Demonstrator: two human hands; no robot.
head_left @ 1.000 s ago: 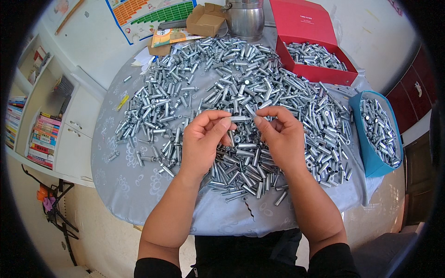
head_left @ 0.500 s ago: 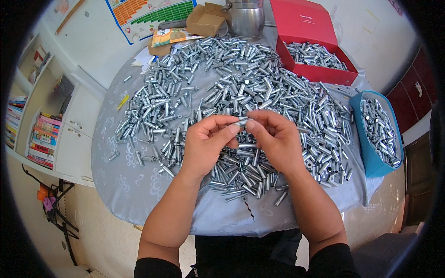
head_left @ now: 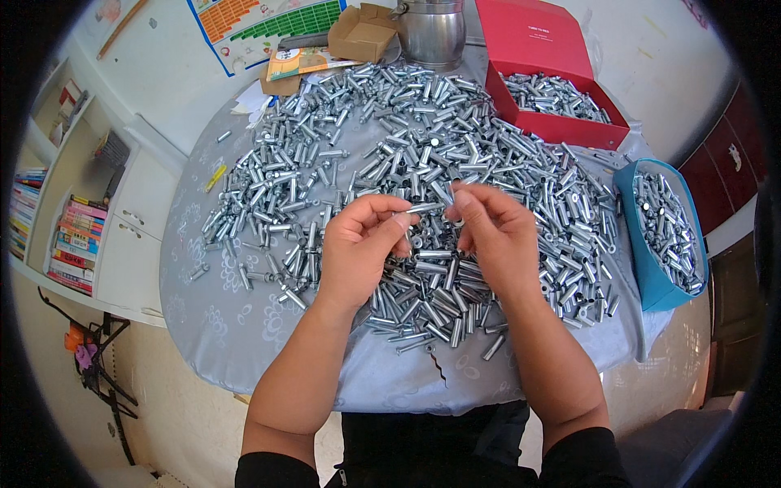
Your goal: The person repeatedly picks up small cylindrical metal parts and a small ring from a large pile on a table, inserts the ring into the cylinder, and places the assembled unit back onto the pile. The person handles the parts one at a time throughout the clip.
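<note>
Between my left hand's (head_left: 368,240) thumb and index finger is a slim silver bolt (head_left: 421,207), its free end pointing right. My right hand (head_left: 500,236) is just to the right, apart from the left one, its thumb and fingertips drawn together. A shiny metal sleeve (head_left: 442,193) shows beside those fingertips; whether it is gripped or lies in the pile I cannot tell. Both hands hover over a wide pile of silver bolts and metal sleeves (head_left: 439,281), with some washers and nuts mixed in.
A red lidded box (head_left: 561,128) at the far right and a blue fabric bin (head_left: 651,285) at the right edge hold similar parts. Behind the pile stand a metal pot (head_left: 431,37) and an open cardboard box (head_left: 362,37). A yellow object (head_left: 215,178) lies left.
My hands have come apart: the right moved slightly right and away from the part, while the left still pinches it, now with more of its length showing.
</note>
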